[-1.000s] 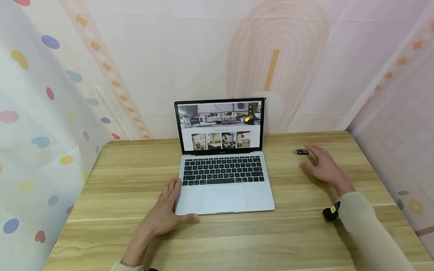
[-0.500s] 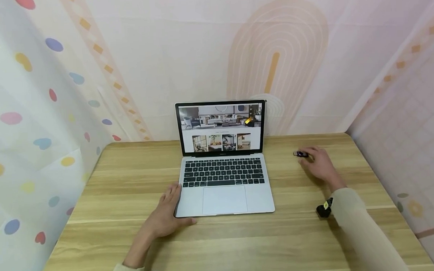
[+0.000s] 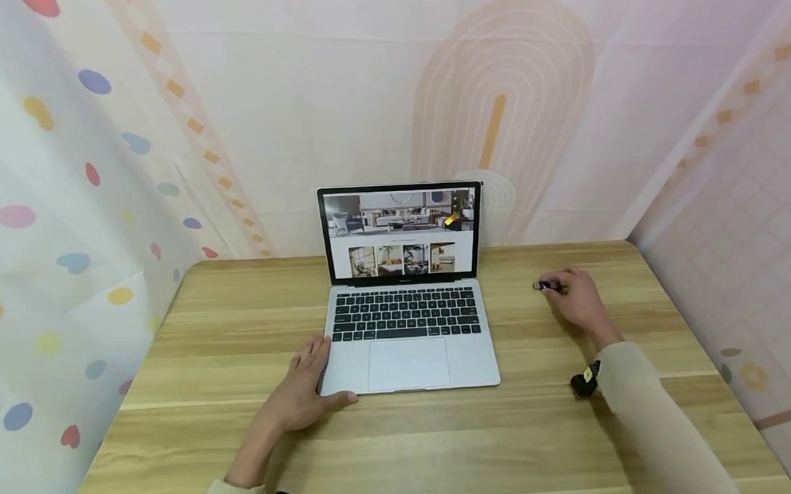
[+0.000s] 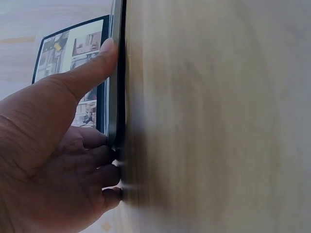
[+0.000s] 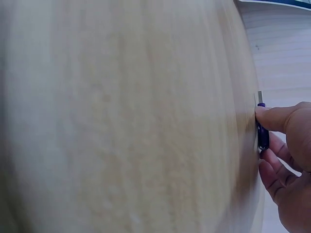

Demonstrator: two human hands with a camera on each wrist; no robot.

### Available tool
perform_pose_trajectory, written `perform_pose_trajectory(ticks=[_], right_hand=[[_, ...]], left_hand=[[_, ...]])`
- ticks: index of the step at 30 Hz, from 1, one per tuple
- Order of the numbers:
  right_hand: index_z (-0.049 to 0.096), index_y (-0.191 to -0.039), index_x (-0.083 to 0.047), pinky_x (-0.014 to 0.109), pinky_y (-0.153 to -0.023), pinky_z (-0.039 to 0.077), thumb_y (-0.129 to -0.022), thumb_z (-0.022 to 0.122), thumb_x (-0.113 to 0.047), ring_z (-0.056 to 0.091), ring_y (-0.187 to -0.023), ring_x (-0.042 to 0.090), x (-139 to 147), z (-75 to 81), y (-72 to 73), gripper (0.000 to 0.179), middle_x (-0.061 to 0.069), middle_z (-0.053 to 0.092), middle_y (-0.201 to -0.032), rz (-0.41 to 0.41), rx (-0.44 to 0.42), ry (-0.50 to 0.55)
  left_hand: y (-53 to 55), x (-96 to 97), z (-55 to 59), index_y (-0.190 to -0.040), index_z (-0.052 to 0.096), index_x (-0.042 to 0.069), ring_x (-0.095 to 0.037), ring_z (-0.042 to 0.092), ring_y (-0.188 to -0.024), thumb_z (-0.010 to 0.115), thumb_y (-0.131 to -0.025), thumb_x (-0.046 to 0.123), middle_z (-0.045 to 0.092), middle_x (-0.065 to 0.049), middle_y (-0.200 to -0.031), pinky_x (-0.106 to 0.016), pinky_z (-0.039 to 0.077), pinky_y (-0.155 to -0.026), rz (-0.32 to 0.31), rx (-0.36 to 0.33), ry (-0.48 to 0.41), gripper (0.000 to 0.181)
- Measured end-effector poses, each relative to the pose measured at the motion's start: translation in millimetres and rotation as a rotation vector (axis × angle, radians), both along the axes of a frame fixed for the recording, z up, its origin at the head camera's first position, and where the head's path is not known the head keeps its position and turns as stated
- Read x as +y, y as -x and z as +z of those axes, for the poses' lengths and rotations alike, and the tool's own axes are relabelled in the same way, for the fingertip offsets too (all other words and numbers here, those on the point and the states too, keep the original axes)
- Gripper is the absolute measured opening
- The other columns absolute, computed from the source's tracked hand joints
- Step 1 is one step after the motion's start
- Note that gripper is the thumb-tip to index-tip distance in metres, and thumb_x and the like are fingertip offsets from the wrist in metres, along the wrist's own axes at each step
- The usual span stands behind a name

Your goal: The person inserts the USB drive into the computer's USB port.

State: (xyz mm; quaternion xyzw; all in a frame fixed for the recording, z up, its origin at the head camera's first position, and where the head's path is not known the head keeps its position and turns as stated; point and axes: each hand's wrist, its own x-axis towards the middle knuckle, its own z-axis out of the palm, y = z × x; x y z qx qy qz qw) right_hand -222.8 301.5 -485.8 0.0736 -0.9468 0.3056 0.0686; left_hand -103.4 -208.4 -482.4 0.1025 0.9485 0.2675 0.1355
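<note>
At the far left hangs a white cloth [image 3: 77, 214] printed with coloured dots and hearts, and beside it the wood-grained surface [image 3: 422, 449] begins. The left hand [image 3: 299, 396] rests at the near left corner of the laptop [image 3: 406, 308], its fingers lying along the left side and its thumb along the front edge; this grip is spread, thumb and fingers apart, and it sits as it did a second ago. The laptop stands with its lid raised and its screen [image 3: 401, 234] turned toward the person, showing a room above a row of four smaller pictures, and it too looks unchanged. Right of it and well apart, near the back of the surface, is the small dark purple USB drive [image 3: 549, 285]. Its metal plug points left, toward the laptop's side, and its long axis runs left to right, roughly along the back edge. The right hand [image 3: 579, 300] pinches the drive's body, so this grip is clamped on it, thumb on the near side; a second ago the thumb and fingers were spread and the drive lay at the fingertips. Whether it has left the surface I cannot tell. Below that wrist hangs a black device [image 3: 585, 383], next to a pale sleeve [image 3: 642, 387].
</note>
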Motion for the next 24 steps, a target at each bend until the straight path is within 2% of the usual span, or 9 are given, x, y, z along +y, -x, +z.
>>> perform_pose_trajectory(ticks=[13,24], right_hand=[[0.073,-0.120,0.002,0.046,-0.082,0.054,-0.098,0.066,-0.005,0.064,-0.101,0.038,-9.1,1.5,-4.0,0.024,0.028,0.066,-0.116,0.012,-0.028,0.004],[0.074,-0.120,-0.001,0.045,-0.083,0.053,-0.099,0.067,-0.010,0.063,-0.099,0.034,-19.3,-0.3,-5.9,0.024,0.022,0.066,-0.112,0.019,-0.046,0.004]], left_hand=[[-1.0,0.8,6.8,-0.162,0.013,-0.006,-0.048,0.005,-0.158,0.079,-0.085,0.052,0.008,-0.028,-0.170,-0.065,0.008,-0.128,0.003,-0.014,-0.013,0.117],[1.6,-0.1,3.3,-0.162,0.011,-0.004,-0.048,0.004,-0.158,0.078,-0.085,0.053,0.007,-0.027,-0.170,-0.065,0.007,-0.128,-0.001,-0.024,-0.010,0.117]])
